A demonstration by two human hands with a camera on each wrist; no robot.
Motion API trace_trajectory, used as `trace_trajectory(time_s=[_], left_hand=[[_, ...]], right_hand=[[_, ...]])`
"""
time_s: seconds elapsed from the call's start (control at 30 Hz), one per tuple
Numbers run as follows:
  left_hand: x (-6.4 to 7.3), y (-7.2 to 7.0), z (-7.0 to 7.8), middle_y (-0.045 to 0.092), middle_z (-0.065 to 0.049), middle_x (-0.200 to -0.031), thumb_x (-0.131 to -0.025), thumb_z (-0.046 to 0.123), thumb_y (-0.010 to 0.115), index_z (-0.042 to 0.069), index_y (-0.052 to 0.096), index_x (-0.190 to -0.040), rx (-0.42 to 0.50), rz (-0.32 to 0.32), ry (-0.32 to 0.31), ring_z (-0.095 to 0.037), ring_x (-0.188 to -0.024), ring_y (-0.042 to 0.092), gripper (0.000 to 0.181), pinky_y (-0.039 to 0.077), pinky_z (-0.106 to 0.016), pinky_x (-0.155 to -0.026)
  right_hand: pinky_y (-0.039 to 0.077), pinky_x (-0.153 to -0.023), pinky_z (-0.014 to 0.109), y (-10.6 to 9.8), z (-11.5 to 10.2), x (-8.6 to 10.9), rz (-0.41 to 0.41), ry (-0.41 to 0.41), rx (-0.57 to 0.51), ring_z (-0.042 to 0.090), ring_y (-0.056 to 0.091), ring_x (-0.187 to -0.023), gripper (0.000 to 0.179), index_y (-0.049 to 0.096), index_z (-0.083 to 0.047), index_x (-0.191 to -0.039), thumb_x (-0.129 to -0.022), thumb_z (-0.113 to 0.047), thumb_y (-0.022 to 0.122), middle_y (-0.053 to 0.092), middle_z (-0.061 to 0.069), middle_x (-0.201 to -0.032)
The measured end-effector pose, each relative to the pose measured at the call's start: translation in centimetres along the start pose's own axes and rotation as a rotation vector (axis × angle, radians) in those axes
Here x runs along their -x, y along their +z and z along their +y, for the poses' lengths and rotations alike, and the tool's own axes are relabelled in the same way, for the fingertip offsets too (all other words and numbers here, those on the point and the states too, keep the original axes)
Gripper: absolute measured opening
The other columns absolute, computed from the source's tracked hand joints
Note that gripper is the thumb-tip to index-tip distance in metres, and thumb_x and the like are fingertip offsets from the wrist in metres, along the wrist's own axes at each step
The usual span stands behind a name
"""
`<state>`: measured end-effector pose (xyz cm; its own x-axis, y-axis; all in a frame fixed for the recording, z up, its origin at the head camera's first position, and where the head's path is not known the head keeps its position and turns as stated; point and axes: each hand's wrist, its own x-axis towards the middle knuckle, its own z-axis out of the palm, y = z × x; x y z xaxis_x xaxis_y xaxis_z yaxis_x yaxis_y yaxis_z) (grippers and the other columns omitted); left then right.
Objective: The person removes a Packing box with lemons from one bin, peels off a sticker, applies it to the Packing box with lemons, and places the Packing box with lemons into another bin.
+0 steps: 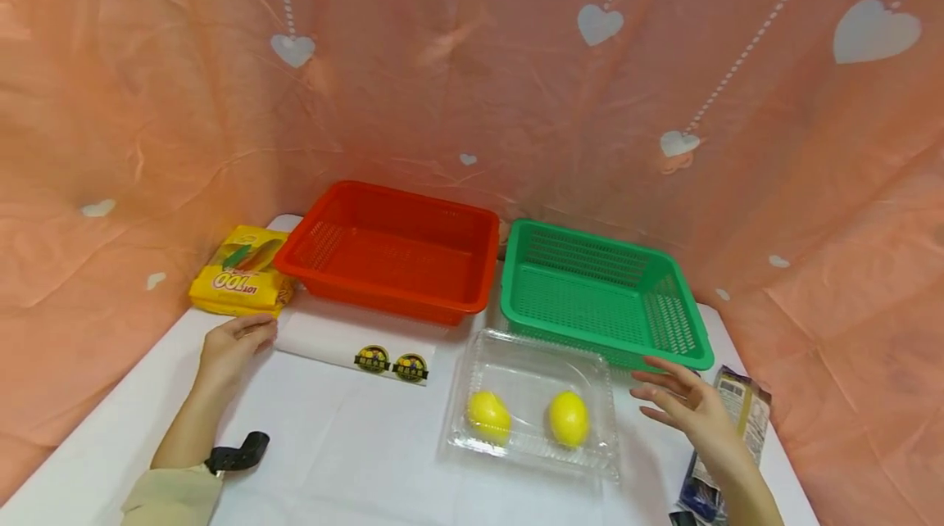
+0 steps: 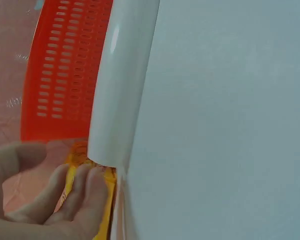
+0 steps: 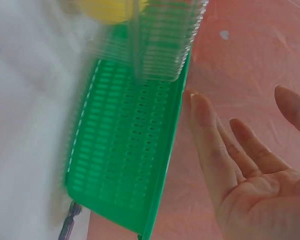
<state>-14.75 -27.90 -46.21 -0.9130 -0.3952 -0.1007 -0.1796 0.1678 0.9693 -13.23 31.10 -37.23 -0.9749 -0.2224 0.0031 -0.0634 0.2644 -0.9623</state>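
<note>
My left hand [image 1: 232,350], fingers a little bent, is at the left end of a glossy white roll [image 1: 324,336] bearing two round black-and-yellow labels. In the left wrist view its fingertips [image 2: 96,175] are right at the end of this roll [image 2: 125,85], over a yellow packet. My right hand [image 1: 686,403] is held with spread fingers, right of a clear plastic box [image 1: 531,362]. Two lemons, one on the left [image 1: 489,417] and one on the right [image 1: 569,419], show through this box. The right wrist view shows the right palm [image 3: 262,195] with nothing in it.
A red basket [image 1: 391,297] stands behind the white roll, a green basket [image 1: 590,333] behind the clear box. The yellow packet [image 1: 239,272] lies at the far left. A dark packet [image 1: 745,407] lies by the right forearm. A pink curtain [image 1: 472,83] hangs behind the white table [image 1: 332,444].
</note>
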Motion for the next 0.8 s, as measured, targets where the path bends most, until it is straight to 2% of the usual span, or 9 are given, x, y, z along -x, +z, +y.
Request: trace_trajectory(time_s=[0.1,0.17,0.3,0.4,0.5,0.6,0.63,0.67,0.8], left_hand=[[-0.1,0.2,-0.5,0.069,-0.017,-0.11,-0.095,0.009,0.066,-0.02,0.046,-0.134,-0.082,-0.104,0.016,0.01,-0.077,0.055,0.052,0.05,-0.009,-0.071],[-0.1,0.5,-0.6,0.063,-0.027,-0.119,-0.093,0.009,0.068,-0.019,0.047,-0.134,-0.131,-0.128,0.02,0.009,-0.08,0.053,0.054,0.049,-0.008,-0.07],[0.0,0.8,-0.3,0.06,-0.029,-0.117,-0.092,0.011,0.071,-0.017,0.048,-0.134,-0.168,-0.13,0.001,-0.001,-0.084,0.05,0.056,0.05,-0.01,-0.068],[0.5,0.9,0.2,0.061,-0.024,-0.114,-0.093,0.012,0.07,-0.019,0.044,-0.136,-0.138,-0.151,0.002,-0.002,-0.082,0.055,0.059,0.054,-0.015,-0.07],[1.7,0.8,1.1,0.06,-0.023,-0.114,-0.097,0.013,0.065,-0.02,0.039,-0.138,-0.069,-0.161,0.025,-0.001,-0.077,0.06,0.059,0.057,-0.021,-0.072],[3.3,0.7,2.5,0.053,-0.023,-0.121,-0.099,0.014,0.062,-0.019,0.037,-0.14,0.017,-0.151,0.06,-0.002,-0.079,0.061,0.058,0.058,-0.022,-0.074],[3.9,0.7,3.0,0.053,-0.02,-0.12,-0.099,0.014,0.062,-0.018,0.038,-0.139,0.059,-0.14,0.078,-0.003,-0.08,0.061,0.057,0.057,-0.022,-0.074],[4.4,0.7,3.5,0.052,-0.016,-0.121,-0.099,0.014,0.063,-0.018,0.04,-0.138,0.112,-0.131,0.1,-0.003,-0.081,0.061,0.056,0.057,-0.021,-0.074],[6.5,1.1,5.6,0.058,-0.002,-0.113,-0.095,0.005,0.066,0.001,0.063,-0.123,0.37,-0.111,0.224,-0.007,-0.085,0.066,0.028,0.057,-0.02,-0.073]], right_hand=[[0.058,-0.083,0.031,0.3,-0.2,0.1,-0.004,-0.022,-0.037,0.014,0.069,-0.102,0.04,0.047,-0.005,-0.143,-0.103,-0.007,0.053,0.069,-0.006,-0.118],[0.058,-0.084,0.032,0.7,-0.3,0.1,-0.014,-0.05,-0.059,0.016,0.069,-0.104,0.04,0.046,-0.001,-0.143,-0.103,-0.005,0.052,0.069,-0.003,-0.119],[0.057,-0.086,0.032,1.9,-0.4,-0.2,-0.05,-0.124,-0.1,0.018,0.069,-0.106,0.037,0.049,-0.003,-0.141,-0.103,-0.001,0.049,0.069,0.001,-0.122],[0.056,-0.088,0.033,3.1,-0.5,-0.5,-0.099,-0.176,-0.143,0.02,0.068,-0.109,0.037,0.051,-0.004,-0.14,-0.104,0.002,0.046,0.068,0.004,-0.124],[0.055,-0.091,0.036,4.6,-0.7,-0.8,-0.145,-0.209,-0.171,0.022,0.067,-0.111,0.036,0.051,0.0,-0.139,-0.104,0.003,0.045,0.067,0.008,-0.125],[0.055,-0.092,0.038,6.2,-1.2,-1.1,-0.163,-0.202,-0.169,0.023,0.067,-0.109,0.034,0.052,0.003,-0.137,-0.103,0.001,0.047,0.067,0.011,-0.123],[0.055,-0.091,0.038,6.7,-1.4,-1.2,-0.167,-0.196,-0.166,0.023,0.068,-0.109,0.033,0.053,0.004,-0.135,-0.103,0.001,0.049,0.067,0.012,-0.123],[0.055,-0.091,0.038,7.3,-1.6,-1.3,-0.174,-0.189,-0.163,0.025,0.068,-0.108,0.032,0.053,0.005,-0.134,-0.102,0.0,0.05,0.067,0.012,-0.122],[0.055,-0.092,0.036,9.8,-2.4,-1.6,-0.223,-0.193,-0.173,0.026,0.068,-0.107,0.031,0.054,0.01,-0.129,-0.1,0.001,0.055,0.067,0.015,-0.12]])
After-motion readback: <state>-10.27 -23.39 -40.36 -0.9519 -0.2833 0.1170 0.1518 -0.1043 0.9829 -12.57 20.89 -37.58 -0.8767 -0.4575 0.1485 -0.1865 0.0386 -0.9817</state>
